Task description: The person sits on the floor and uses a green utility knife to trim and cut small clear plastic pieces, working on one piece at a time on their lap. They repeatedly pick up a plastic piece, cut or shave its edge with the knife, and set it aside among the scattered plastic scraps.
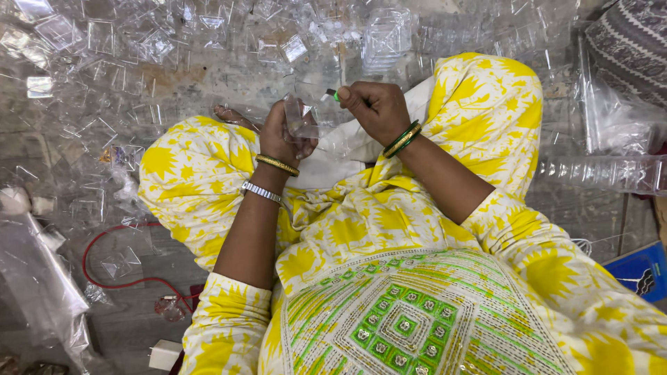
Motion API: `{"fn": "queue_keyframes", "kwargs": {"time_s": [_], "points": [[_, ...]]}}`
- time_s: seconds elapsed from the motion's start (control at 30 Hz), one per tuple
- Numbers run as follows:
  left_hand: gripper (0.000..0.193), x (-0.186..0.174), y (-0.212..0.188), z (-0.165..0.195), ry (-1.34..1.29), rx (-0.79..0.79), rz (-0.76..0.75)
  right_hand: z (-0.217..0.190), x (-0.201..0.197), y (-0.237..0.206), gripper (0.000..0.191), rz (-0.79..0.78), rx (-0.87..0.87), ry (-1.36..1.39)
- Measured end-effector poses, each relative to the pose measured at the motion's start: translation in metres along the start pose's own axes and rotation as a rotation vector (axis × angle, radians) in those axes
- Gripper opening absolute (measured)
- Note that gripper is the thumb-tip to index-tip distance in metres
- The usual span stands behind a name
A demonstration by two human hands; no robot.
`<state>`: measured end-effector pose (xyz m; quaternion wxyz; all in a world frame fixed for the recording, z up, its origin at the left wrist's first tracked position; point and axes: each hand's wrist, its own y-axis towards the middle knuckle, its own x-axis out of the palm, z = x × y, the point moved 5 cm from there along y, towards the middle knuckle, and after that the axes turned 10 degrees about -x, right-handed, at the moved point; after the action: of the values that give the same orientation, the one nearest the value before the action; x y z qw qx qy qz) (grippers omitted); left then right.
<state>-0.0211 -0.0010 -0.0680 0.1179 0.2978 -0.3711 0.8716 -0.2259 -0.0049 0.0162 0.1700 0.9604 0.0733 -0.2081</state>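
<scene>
A small clear plastic piece point(300, 118) sits just above the centre of the frame, held upright in the left hand point(281, 135), whose fingers are curled closed around its lower part. The right hand point(375, 107) is just to the right of it, closed in a pinch on a small green-tipped tool point(333, 94) whose tip points left toward the top of the plastic piece. The two hands are near each other, over the person's lap. The left wrist carries a gold bangle point(276, 164) and a silver watch band point(262, 191); the right wrist carries green and gold bangles point(402, 139). Under the hands lies a white cloth point(361, 146) on the yellow and white printed garment point(389, 222) that fills the lower centre of the frame. Across the upper part of the frame, the floor point(174, 80) is covered with a spread of clear plastic boxes and lids point(153, 45). At the right edge lies a long clear plastic tray point(601, 173). At the lower left a red cable point(104, 267) loops over the floor, near a white plug point(164, 354) and a crumpled clear plastic bag point(38, 285).
</scene>
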Motion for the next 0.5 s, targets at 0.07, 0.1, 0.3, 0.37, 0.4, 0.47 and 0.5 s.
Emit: {"fn": "queue_keyframes", "kwargs": {"time_s": [0.07,0.1,0.3,0.37,0.4,0.47,0.5], "points": [[0.044,-0.001,0.002,-0.001,0.019,0.010,-0.015,-0.003,-0.001,0.001,0.042,0.000,-0.031,-0.025],[0.046,-0.002,0.003,-0.001,0.029,0.016,-0.022,-0.004,-0.002,0.001,0.041,-0.002,-0.038,-0.033],[0.041,-0.012,0.010,0.004,-0.086,0.134,0.077,-0.007,0.007,-0.007,0.039,-0.045,-0.071,0.026],[0.037,-0.010,0.009,0.001,-0.128,0.108,0.036,-0.009,0.007,-0.006,0.041,0.012,-0.137,0.070],[0.034,-0.009,0.008,-0.002,-0.149,0.091,0.016,-0.006,0.007,-0.005,0.042,0.025,-0.095,0.035],[0.034,-0.007,0.004,-0.004,-0.096,0.082,0.004,0.001,0.005,-0.003,0.042,0.055,-0.005,-0.037],[0.034,-0.006,0.003,-0.005,-0.069,0.077,-0.003,0.002,0.005,-0.003,0.042,0.051,0.004,-0.050]]}}
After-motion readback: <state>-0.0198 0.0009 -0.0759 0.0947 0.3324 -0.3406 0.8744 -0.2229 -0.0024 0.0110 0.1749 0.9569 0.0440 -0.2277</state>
